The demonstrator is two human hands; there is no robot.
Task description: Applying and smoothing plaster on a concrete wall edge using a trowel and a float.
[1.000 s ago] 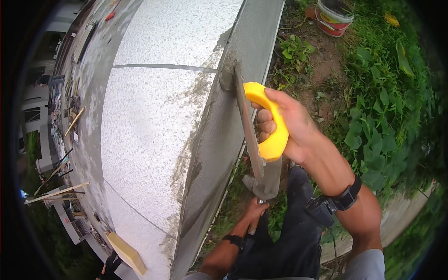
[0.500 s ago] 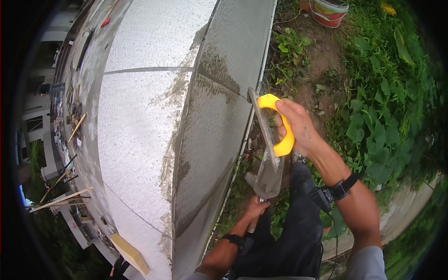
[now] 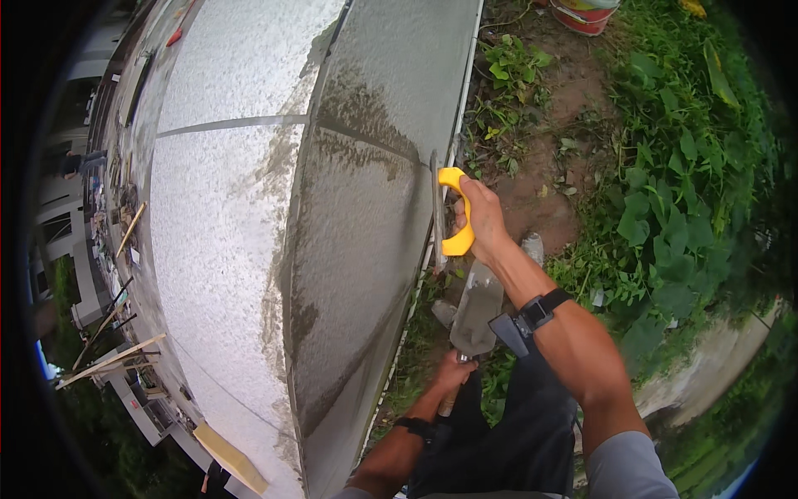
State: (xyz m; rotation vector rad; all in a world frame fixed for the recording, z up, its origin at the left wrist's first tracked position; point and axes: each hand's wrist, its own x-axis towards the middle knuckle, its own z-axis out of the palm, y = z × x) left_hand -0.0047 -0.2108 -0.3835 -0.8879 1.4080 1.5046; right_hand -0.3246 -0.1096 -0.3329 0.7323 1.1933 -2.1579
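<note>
Snugly, the right hand (image 3: 482, 220) grips a float (image 3: 437, 200) by its yellow handle (image 3: 459, 244), the plate (image 3: 438, 226) just left of the knuckles, while the left hand (image 3: 453, 374) clasps a trowel (image 3: 482, 299) behind its blade (image 3: 475, 323).

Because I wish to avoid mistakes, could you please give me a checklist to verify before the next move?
1. Right hand around the yellow handle of the float: ok.
2. Left hand holding the trowel: ok.
3. Float touching the grey side face: cannot tell, seen nearly edge-on.
4. Grey side face uniform in colour: not ok, dark patches show.
5. Bucket apart from both hands: ok.
</note>
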